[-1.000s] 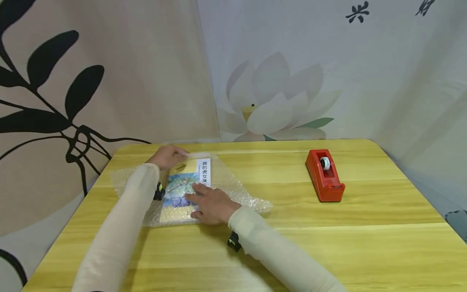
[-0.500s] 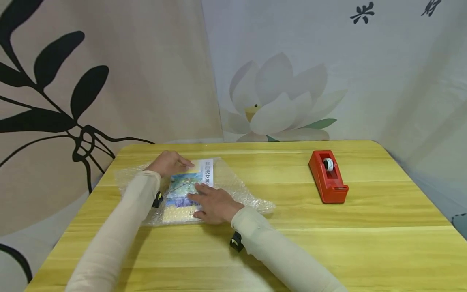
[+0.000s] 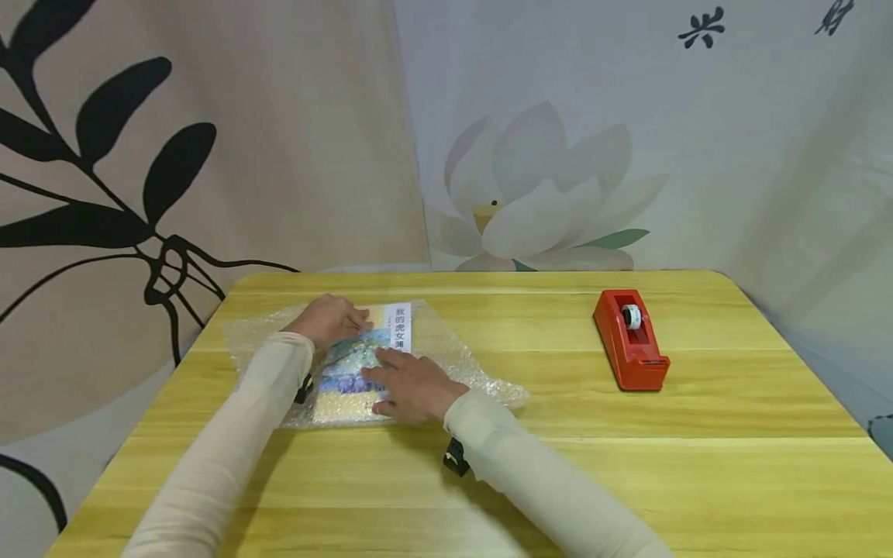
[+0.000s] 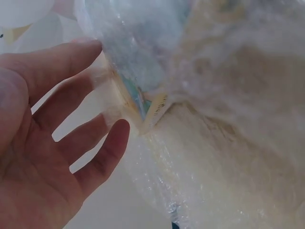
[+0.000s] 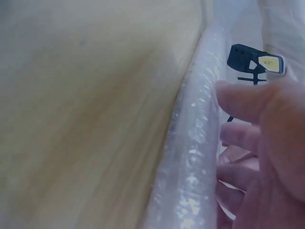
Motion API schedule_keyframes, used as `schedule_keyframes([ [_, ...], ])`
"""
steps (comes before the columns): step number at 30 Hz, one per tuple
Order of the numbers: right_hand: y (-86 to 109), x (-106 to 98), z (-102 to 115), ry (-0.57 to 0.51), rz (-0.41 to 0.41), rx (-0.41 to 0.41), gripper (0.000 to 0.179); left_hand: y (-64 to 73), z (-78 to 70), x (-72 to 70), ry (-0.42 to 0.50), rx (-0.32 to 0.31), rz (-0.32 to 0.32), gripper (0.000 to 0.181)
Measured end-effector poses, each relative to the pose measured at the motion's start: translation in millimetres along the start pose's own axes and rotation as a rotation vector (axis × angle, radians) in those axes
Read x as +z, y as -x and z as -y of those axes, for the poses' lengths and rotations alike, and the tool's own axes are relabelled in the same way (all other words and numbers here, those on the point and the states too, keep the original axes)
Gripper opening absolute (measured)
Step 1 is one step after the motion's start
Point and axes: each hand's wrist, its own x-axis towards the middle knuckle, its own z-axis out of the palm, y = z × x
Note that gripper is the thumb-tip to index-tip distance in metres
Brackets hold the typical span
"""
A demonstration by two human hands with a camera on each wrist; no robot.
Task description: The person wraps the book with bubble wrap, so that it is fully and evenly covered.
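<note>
A book (image 3: 349,381) with a blue, purple and yellow cover lies on the table under clear bubble wrap (image 3: 453,353). My left hand (image 3: 329,319) rests on the wrap over the book's upper left part. In the left wrist view its fingers (image 4: 102,152) are spread and slightly bent against the wrap, near a corner of the book (image 4: 138,102). Over the lower right of the cover, my right hand (image 3: 413,387) presses with extended, spread fingers. In the right wrist view, those fingers touch the wrap (image 5: 190,157) along its side.
A red tape dispenser (image 3: 631,341) with a small roll of tape stands at the right of the wooden table (image 3: 558,480). Behind the table hangs a printed curtain (image 3: 335,139). Loose wrap spreads to both sides of the book.
My left hand has slid from the book's top left edge towards me, onto the cover. The right hand keeps its place on the book. The head view has shifted slightly.
</note>
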Motion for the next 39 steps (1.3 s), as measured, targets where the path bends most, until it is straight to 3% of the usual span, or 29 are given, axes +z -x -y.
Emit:
schedule_keyframes([
  [5,-0.7,-2.0,-1.2,-0.107,0.012,0.02,0.059,1.8,1.9,0.8,0.0,0.026,0.04,0.024],
  [11,-5.9,-8.0,-5.4,-0.22,0.066,0.057,0.061,1.5,3.8,1.3,-0.012,0.046,0.047,0.026],
  [28,-9.2,-9.6,-10.9,-0.187,0.06,0.064,0.059,3.5,6.1,4.9,0.016,0.036,0.013,0.031],
  [33,-9.4,-10.5,-10.5,-0.2,0.05,0.059,0.058,19.9,11.8,-6.2,0.018,-0.04,0.014,0.035],
  [39,-9.4,-11.7,-9.1,-0.239,0.051,0.052,0.057,50.6,30.4,-24.5,0.075,-0.105,-0.076,0.038],
])
